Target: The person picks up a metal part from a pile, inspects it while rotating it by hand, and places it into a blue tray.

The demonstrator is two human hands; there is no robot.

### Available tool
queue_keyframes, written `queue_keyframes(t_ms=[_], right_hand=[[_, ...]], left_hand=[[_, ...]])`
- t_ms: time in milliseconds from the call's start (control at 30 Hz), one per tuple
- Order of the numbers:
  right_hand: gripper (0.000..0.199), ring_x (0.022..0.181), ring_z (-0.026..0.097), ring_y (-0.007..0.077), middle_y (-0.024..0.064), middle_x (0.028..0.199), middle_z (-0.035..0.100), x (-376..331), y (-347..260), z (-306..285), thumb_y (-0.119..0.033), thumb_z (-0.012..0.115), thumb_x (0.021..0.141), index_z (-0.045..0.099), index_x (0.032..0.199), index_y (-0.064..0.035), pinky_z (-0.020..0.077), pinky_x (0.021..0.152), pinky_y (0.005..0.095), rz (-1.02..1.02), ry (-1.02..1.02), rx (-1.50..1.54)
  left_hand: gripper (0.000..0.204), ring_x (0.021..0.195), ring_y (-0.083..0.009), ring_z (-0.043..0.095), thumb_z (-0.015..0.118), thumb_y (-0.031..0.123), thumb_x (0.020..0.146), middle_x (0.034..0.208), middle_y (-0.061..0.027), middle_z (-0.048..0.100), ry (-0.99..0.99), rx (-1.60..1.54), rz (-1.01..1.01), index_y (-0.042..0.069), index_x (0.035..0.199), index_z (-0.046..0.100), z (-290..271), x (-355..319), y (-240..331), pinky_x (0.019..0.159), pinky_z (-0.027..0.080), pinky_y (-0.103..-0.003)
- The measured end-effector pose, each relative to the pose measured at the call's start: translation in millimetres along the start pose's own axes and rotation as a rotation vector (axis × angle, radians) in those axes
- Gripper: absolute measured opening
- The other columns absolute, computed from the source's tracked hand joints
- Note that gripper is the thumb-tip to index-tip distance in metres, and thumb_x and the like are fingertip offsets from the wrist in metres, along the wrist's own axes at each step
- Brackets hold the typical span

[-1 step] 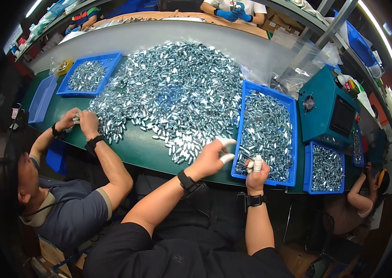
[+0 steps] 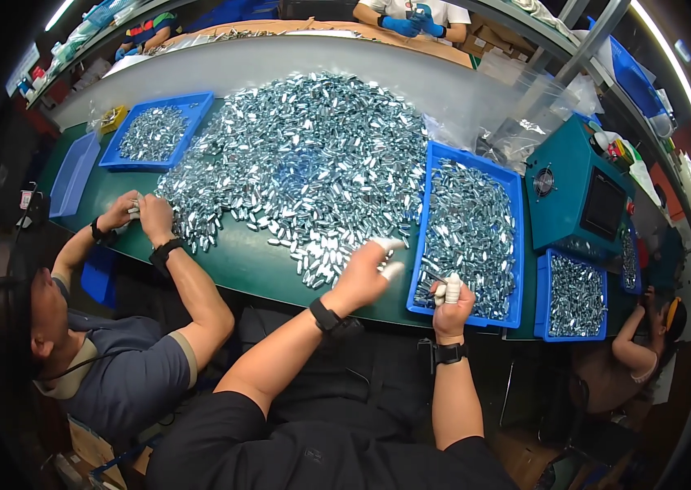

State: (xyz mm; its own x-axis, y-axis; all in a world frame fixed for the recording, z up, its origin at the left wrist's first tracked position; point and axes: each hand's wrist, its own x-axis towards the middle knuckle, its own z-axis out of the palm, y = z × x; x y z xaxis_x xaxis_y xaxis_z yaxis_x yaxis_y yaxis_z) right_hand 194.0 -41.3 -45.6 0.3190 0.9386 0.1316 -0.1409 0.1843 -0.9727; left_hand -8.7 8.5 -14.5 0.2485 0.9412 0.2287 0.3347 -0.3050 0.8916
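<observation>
My left hand [image 2: 362, 280] hovers above the green table at the near edge of a big heap of small shiny metal pieces [image 2: 321, 163]. White covers wrap its thumb and fingertips, which are spread apart with nothing visible between them. Over the near left corner of a blue tray [image 2: 517, 245] filled with the same oblong pieces is my right hand [image 2: 453, 304]. Its fingers, also in white covers, are curled closed; what they hold is hidden among the metal pieces behind them. Dark bands circle both my wrists.
Beside me on the left, a co-worker [image 2: 125, 351] has both hands at the heap's edge. Another filled blue tray [image 2: 198, 106] stands behind them. To the right are a teal machine [image 2: 566, 188] and a smaller filled blue tray [image 2: 546, 314]. More people sit across and at far right.
My left hand has shifted slightly left and up, away from the blue tray, and its fingers have spread. My right hand stays almost in place.
</observation>
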Motion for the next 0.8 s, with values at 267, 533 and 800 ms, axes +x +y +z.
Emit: queue_keyframes(t_ms=[267, 533, 800], right_hand=[[0.037, 0.052, 0.041, 0.0037, 0.0019, 0.066, 0.058, 2.1, -4.7, 6.5, -0.029, 0.052, 0.100, 0.056, 0.070, -0.0063, 0.0308, 0.049, 0.0190, 0.016, -0.101, -0.100], [0.039, 0.053, 0.041, 0.0033, 0.0013, 0.066, 0.059, -2.3, -6.0, 9.1, -0.029, 0.052, 0.100, 0.056, 0.069, -0.0061, 0.0308, 0.049, 0.0190, 0.045, -0.127, -0.108], [0.039, 0.052, 0.042, 0.0033, 0.0001, 0.065, 0.058, 0.3, -5.3, 3.3, -0.028, 0.053, 0.099, 0.056, 0.067, -0.0060, 0.0310, 0.049, 0.0192, 0.011, -0.187, -0.216]], left_hand=[[0.024, 0.092, -0.0348, 0.055, 0.061, 0.000, 0.076, 0.090, -0.0134, 0.060, 0.182, 0.641, 0.026, 0.002, 0.099, 0.066, -43.0, 7.6, -55.6, 0.080, 0.047, -0.042], [0.014, 0.087, -0.0320, 0.060, 0.062, -0.001, 0.078, 0.089, -0.0136, 0.063, 0.186, 0.348, -0.037, 0.001, 0.092, 0.065, -43.2, 10.3, -45.5, 0.076, 0.049, -0.039], [0.010, 0.090, -0.0143, 0.065, 0.061, 0.002, 0.090, 0.092, -0.0063, 0.066, -0.059, -0.711, -0.411, 0.002, 0.099, 0.056, 0.6, -12.6, -5.7, 0.077, 0.052, -0.027]])
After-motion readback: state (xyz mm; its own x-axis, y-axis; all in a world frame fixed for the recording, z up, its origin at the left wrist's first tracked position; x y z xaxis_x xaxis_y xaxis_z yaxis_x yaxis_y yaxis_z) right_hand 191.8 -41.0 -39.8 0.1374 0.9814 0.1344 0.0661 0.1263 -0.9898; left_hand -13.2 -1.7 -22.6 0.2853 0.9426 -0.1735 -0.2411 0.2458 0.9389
